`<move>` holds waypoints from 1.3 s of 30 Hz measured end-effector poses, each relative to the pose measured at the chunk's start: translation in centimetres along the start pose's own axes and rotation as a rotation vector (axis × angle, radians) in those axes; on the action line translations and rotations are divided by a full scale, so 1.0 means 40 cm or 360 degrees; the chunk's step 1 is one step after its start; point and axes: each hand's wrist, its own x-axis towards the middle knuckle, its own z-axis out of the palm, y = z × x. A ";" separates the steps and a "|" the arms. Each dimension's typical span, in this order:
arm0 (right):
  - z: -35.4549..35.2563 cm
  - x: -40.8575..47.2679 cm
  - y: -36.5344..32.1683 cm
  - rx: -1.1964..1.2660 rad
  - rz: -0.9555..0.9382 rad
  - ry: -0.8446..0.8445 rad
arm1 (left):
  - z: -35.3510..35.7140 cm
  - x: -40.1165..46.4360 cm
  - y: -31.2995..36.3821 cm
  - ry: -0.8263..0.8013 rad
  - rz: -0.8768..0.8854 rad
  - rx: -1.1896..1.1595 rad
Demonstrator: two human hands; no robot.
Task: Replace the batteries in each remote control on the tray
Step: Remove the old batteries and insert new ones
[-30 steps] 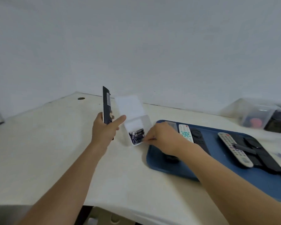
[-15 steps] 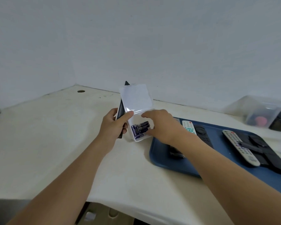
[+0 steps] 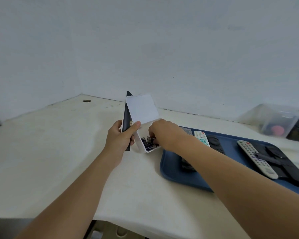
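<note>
At frame centre the left hand grips a black remote while the right hand pinches batteries in the white box; the tray remotes look still undone.

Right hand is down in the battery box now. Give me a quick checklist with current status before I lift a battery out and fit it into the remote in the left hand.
1. Battery box lid open: ok, lid stands up behind the box.
2. Batteries left in the box: ok, several visible.
3. Right hand has one battery pinched: cannot tell, fingertips are hidden in the box.
4. Left hand holds the black remote firmly: ok, fingers wrap it, remote upright.
5. Remote's battery compartment open and empty: cannot tell, only its edge shows.
6. Other remotes stay on the blue tray: ok.
</note>
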 end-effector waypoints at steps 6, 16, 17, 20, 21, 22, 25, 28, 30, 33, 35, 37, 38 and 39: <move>0.011 -0.006 0.018 0.0027 -0.0082 0.0064 | -0.001 0.004 -0.005 -0.0012 0.0029 0.0015; 0.011 -0.052 0.055 0.1621 0.0026 0.0210 | 0.000 0.003 -0.001 -0.0064 -0.0101 -0.0218; 0.011 -0.066 0.058 0.1817 0.0061 0.0137 | -0.001 0.004 -0.002 -0.0052 -0.0117 -0.0220; 0.013 -0.098 0.071 0.2315 0.0177 0.0011 | -0.004 0.012 -0.008 0.0089 -0.0185 -0.0194; 0.014 -0.105 0.078 0.2490 0.0241 -0.0017 | -0.004 0.014 -0.011 0.0159 -0.0212 -0.0158; 0.014 -0.114 0.084 0.2656 0.0302 -0.0037 | -0.003 0.018 -0.015 0.0229 -0.0224 -0.0124; 0.019 -0.131 0.096 0.2984 0.0427 -0.0048 | 0.000 0.022 -0.024 0.0458 -0.0148 0.0059; 0.022 -0.141 0.103 0.3171 0.0491 0.0011 | 0.004 0.002 -0.010 0.0637 -0.0016 0.0250; 0.019 -0.150 0.120 0.3247 0.0519 0.0067 | 0.012 -0.014 0.015 0.0654 0.0128 0.0131; 0.006 -0.168 0.164 0.3246 0.0563 0.0175 | 0.064 -0.038 0.071 0.0364 0.0142 -0.0234; -0.001 -0.184 0.198 0.3236 0.0569 0.0258 | 0.140 -0.056 0.093 0.0015 -0.0032 -0.0379; -0.008 -0.210 0.242 0.3227 0.0555 0.0361 | 0.246 -0.080 0.099 -0.0331 -0.0252 -0.0497; -0.011 -0.223 0.259 0.3183 0.0551 0.0419 | 0.291 -0.091 0.099 -0.0461 -0.0360 -0.0558; -0.013 -0.239 0.281 0.3111 0.0559 0.0492 | 0.338 -0.101 0.094 -0.0563 -0.0452 -0.0609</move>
